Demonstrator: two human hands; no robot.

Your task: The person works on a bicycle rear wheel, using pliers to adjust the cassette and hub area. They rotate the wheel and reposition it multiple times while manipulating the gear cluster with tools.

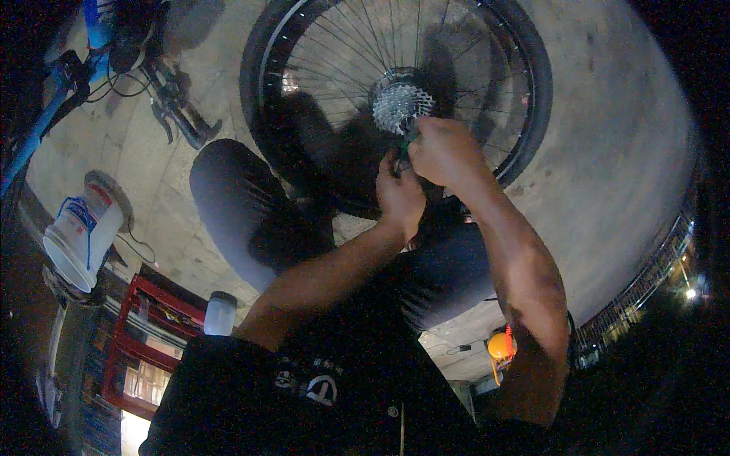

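A bicycle wheel (pixel 537 76) with a black tyre lies in front of me, its silver cassette (pixel 401 109) of stacked sprockets uppermost at the hub. My right hand (pixel 449 152) is closed at the lower right edge of the cassette. Between both hands a bit of a dark green thing (pixel 411 141) shows; its kind is hidden by my fingers. Just below and to the left, my left hand (pixel 401 196) has its fingers curled up toward that green thing, thumb and fingertips pinched together. What it grips, if anything, cannot be made out.
A blue bicycle frame (pixel 38 140) stands at the upper left, with dark parts (pixel 179 110) beside it. A white bucket (pixel 87 232) is at left, above a red rack (pixel 133 342). A lidded translucent container (pixel 220 313) and an orange round object (pixel 500 346) sit near my arms.
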